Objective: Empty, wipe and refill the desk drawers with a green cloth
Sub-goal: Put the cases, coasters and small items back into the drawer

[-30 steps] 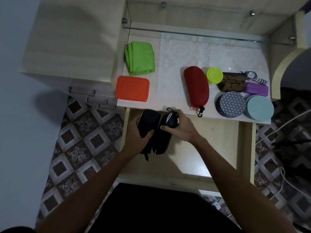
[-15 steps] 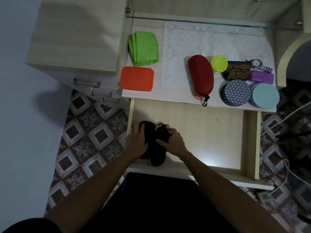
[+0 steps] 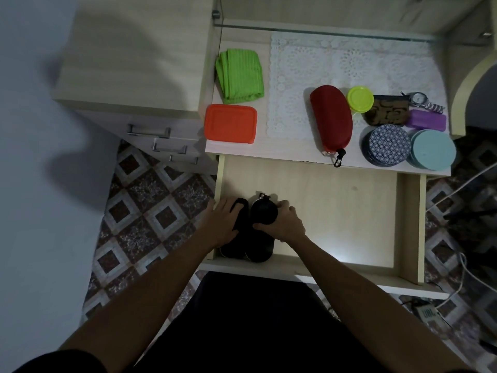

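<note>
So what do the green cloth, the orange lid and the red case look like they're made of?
Green cloth: looks like ribbed microfibre, matte, folded soft. Orange lid: probably plastic, smooth with a moulded rim. Red case: seems fabric-covered, matte, rounded shell.

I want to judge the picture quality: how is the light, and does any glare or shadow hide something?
Head view: dim overall; a bright glare patch on the drawer floor beside the right hand; the two black cases lose detail in the dark; a broad soft shadow covers the cabinet and wall at left.
</note>
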